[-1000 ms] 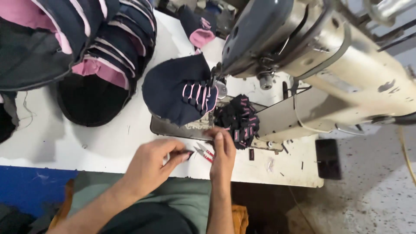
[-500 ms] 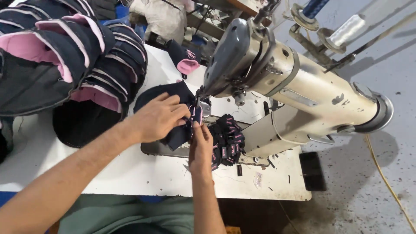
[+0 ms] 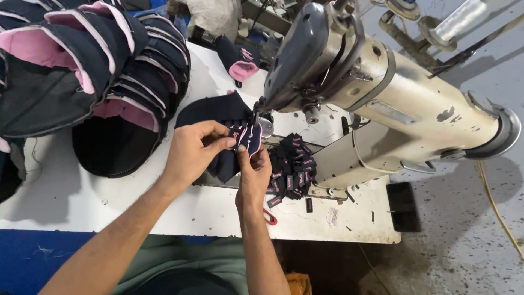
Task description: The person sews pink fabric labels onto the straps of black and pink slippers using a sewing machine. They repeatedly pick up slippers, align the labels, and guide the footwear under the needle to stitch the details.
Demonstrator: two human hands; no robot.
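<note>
Under the needle of the sewing machine (image 3: 382, 93), a dark navy cap piece (image 3: 221, 117) with a small pink-and-navy striped label (image 3: 246, 139) lies on the white surface (image 3: 65, 202), held by both hands. The left hand (image 3: 191, 153) lies over the near part of the cloth, its fingers (image 3: 221, 143) curled and pinching the fabric beside the label. The right hand (image 3: 254, 175) comes up from below, its fingertips closed on the lower edge of the label, just in front of the presser foot (image 3: 266, 127). Just right of the right hand, touching its side, sits a loose pile of dark labels (image 3: 292, 166) with pink marks, resting on the machine bed. A small red tool (image 3: 270, 217) peeks out on the surface beside the right wrist; what kind it is cannot be told. Well to the left, stacks of finished navy and pink caps (image 3: 109, 82) lie overlapping on the surface, and one more cap (image 3: 237, 57) sits behind the machine head. At the far right, a grey floor (image 3: 458, 240) shows with a yellow cord (image 3: 499, 213) running across it.
</note>
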